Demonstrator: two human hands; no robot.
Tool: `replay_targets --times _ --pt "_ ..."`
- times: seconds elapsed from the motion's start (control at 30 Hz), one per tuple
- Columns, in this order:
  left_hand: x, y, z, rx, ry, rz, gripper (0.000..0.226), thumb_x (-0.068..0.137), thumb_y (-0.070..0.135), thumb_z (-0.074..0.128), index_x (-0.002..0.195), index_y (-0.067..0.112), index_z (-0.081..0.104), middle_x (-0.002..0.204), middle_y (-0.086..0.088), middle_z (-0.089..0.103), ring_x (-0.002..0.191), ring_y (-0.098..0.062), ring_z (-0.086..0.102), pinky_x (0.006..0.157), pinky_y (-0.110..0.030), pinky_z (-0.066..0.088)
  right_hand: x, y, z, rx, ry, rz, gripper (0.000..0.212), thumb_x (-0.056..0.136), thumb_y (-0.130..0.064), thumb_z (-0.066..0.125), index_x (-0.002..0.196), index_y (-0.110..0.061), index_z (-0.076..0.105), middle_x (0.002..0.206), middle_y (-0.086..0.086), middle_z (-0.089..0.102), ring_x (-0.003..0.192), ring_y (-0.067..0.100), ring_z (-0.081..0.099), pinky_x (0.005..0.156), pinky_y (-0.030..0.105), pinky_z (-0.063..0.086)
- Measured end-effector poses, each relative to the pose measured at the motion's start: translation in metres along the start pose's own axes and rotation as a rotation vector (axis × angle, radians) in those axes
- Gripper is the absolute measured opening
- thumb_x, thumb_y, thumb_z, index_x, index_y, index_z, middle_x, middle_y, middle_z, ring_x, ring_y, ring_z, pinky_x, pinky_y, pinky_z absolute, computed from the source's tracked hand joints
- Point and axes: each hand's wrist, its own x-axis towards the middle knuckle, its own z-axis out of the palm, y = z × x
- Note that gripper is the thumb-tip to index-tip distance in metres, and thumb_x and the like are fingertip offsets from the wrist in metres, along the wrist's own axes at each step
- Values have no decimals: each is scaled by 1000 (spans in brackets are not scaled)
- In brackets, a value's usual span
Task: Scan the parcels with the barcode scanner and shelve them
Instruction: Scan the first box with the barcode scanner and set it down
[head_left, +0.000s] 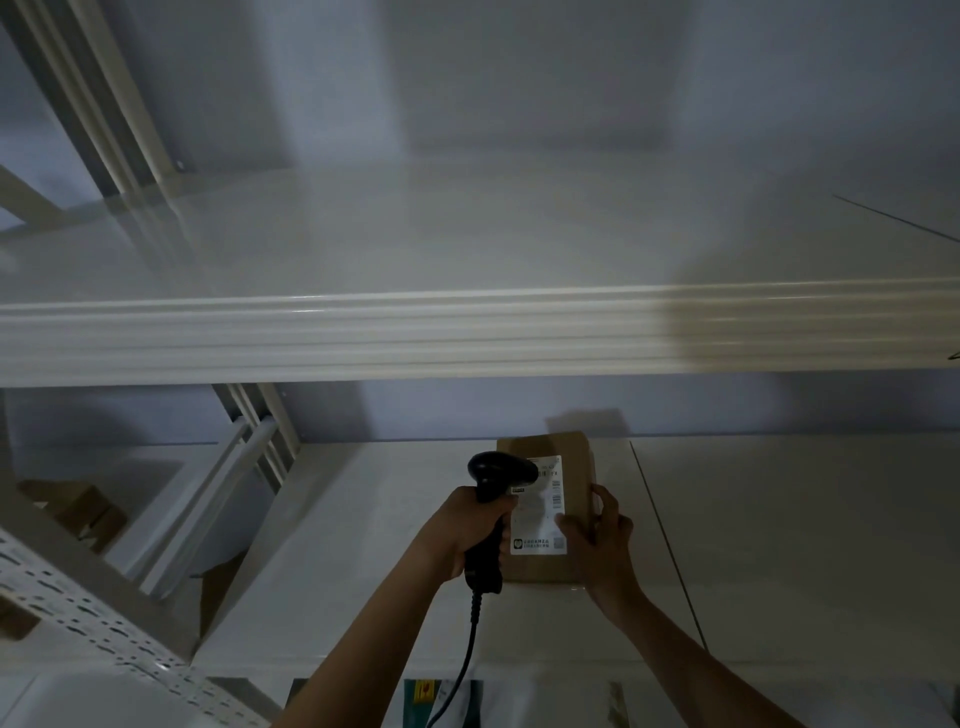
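Parcel (566, 467): one brown cardboard box, lying flat on the lower shelf (779, 545), roughly mid-scene, long side running near to far; its far end close to the back wall; a white shipping label (540, 512) on the top face, printed with barcodes and small text too fine to read.

Barcode scanner (493, 470): black, pistol-shaped, corded; head over the far left corner of the parcel, nose towards the label; black cable (470, 644) hanging from the grip base down towards the near edge of the scene.

Left hand (467, 530): wrapped tight round the scanner's grip, just left of the parcel.

Right hand (602, 540): laid on the parcel's near right part, thumb across the label, fingers curled over the right edge; holding the box in place.

Upper shelf (467, 338): white metal, ribbed front edge, spanning the scene above the hands; its surface bare where seen.

Frame uprights (130, 644): white perforated metal, near left.

Further cardboard boxes (78, 512): far left, on the neighbouring rack, dim and partly hidden by the struts.

Below the lower shelf, near edge: packaging with a yellow-and-green mark (423, 693), detail unclear.
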Motion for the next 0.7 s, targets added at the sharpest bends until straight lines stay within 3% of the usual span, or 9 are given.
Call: replay_targets --times 0.23,0.7 --pt "-5 4 -2 -21 -12 26 16 95 11 50 85 6 61 60 -7 54 50 -17 51 52 -28 48 1 2 0 -2 -12 -8 65 90 -26 67 143 -36 29 130 7 29 102 22 52 78 36 53" --pt "-2 4 -8 -35 20 16 15 95 15 53 86 4 59 66 -11 55 54 -19 53 56 -31 50 0 -1 0 5 -21 31 66 90 -25 67 143 -35 28 131 8 28 106 26 54 72 29 52"
